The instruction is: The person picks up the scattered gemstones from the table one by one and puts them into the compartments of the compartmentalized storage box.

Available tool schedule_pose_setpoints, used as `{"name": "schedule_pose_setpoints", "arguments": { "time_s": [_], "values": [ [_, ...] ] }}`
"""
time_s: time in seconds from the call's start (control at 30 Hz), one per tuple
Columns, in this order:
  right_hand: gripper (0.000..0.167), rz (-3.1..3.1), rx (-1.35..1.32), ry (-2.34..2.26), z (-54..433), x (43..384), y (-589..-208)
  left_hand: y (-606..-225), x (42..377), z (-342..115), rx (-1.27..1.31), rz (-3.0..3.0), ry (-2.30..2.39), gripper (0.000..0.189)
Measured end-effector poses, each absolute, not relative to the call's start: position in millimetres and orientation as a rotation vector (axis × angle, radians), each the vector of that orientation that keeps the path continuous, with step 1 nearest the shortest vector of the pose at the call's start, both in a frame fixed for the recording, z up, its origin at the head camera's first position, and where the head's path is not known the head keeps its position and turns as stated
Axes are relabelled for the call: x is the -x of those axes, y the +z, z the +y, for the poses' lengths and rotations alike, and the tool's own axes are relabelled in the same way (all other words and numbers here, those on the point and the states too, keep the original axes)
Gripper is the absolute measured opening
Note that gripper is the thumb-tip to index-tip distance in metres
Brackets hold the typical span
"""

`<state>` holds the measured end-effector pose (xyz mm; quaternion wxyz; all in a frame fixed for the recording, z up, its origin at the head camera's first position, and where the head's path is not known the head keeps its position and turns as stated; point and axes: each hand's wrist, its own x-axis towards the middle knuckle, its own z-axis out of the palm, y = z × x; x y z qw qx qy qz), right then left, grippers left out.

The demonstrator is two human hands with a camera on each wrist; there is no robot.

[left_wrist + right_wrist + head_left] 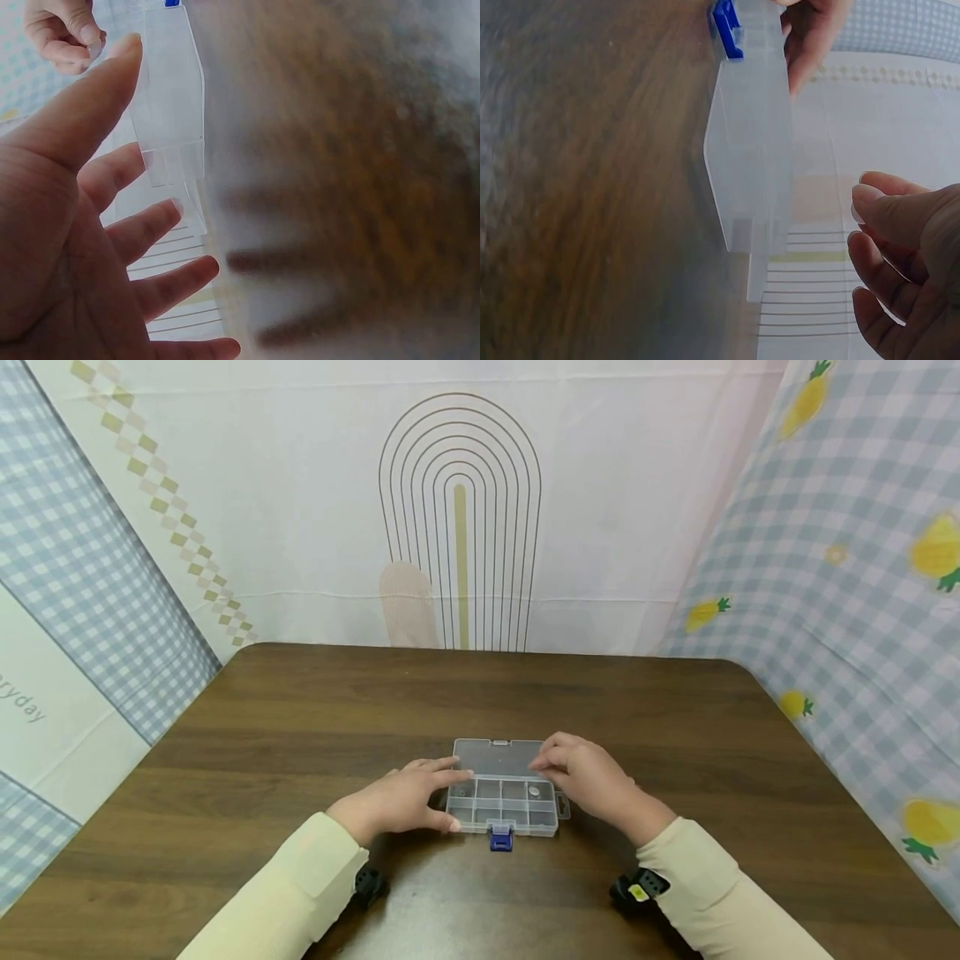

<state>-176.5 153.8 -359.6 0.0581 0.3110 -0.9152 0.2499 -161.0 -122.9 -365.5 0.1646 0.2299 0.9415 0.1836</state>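
A clear plastic compartment box [504, 833] lies on the table with its lid [495, 758] folded back and its blue latch [501, 839] hanging down at the front. A small round silvery piece [534, 792] sits in the back right compartment; another small piece [461, 792] shows faintly at back left. My left hand [408, 795] rests along the box's left side, fingers spread, thumb at the front corner. Over the right part of the lid, my right hand [588, 774] has thumb and fingertips together, pinching a tiny pale thing [94, 49] whose kind is unclear.
The brown wooden table [337, 693] extends around the box. A white patterned cloth [600, 510] hangs behind it, with checked cloth [840, 610] at the sides. A hanging tab [563, 806] sticks out from the box's right end.
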Motion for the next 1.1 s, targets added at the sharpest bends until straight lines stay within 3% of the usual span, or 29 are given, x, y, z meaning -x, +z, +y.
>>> {"name": "schedule_pose_setpoints", "arguments": {
  "time_s": [1.1],
  "values": [
    [0.011,-2.838,-1.153,0.73,129.4,180.4,-373.6,-366.1,159.7,-122.3,-0.664,2.726,0.499,0.07]
  ]
}}
